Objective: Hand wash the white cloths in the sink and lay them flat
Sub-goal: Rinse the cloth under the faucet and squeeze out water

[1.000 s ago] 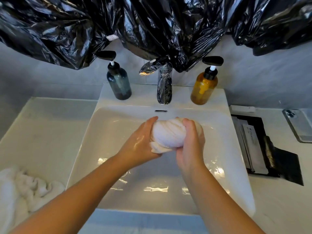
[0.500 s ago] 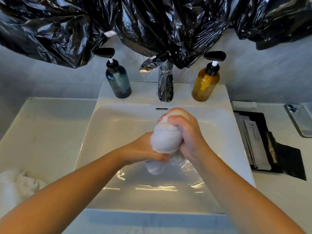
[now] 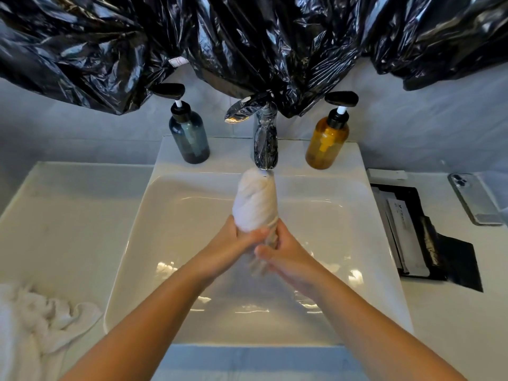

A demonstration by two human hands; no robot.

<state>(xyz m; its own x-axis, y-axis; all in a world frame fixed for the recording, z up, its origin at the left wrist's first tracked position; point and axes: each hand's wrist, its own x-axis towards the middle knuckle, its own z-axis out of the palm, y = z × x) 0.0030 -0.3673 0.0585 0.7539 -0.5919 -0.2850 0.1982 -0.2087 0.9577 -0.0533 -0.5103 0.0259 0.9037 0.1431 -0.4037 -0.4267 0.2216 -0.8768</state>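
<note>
Crumpled black plastic sheeting (image 3: 247, 45) hangs across the grey wall above a white surface (image 3: 68, 215) with a rectangular white sink (image 3: 371, 243) set in it. On the sink's back ledge a chrome faucet (image 3: 265, 144) stands in the middle, with a dark blue-grey pump bottle (image 3: 189, 138) to its left and an amber pump bottle (image 3: 327, 144) to its right. Over the basin both hands hold one white cloth (image 3: 255, 204), wrung into a thick twisted roll that stands nearly upright. Its upper end is just beneath the faucet's spout; whether the two touch cannot be told. The left hand (image 3: 233, 243) has its fingers curled round the lower part of the roll. The right hand (image 3: 286, 251), just beside and below it, grips the thin twisted tail that hangs down, blurred, between the two palms. The basin's bottom glints with wet reflections. At the lower left of the surface lies a rumpled heap of white cloths (image 3: 35, 325), near the sink's left rim. To the right of the sink sits a black tray (image 3: 450, 265) holding pale flat packets, with a small white box (image 3: 387, 174) at its far end and a phone (image 3: 475, 199) lying face down farther right.
</note>
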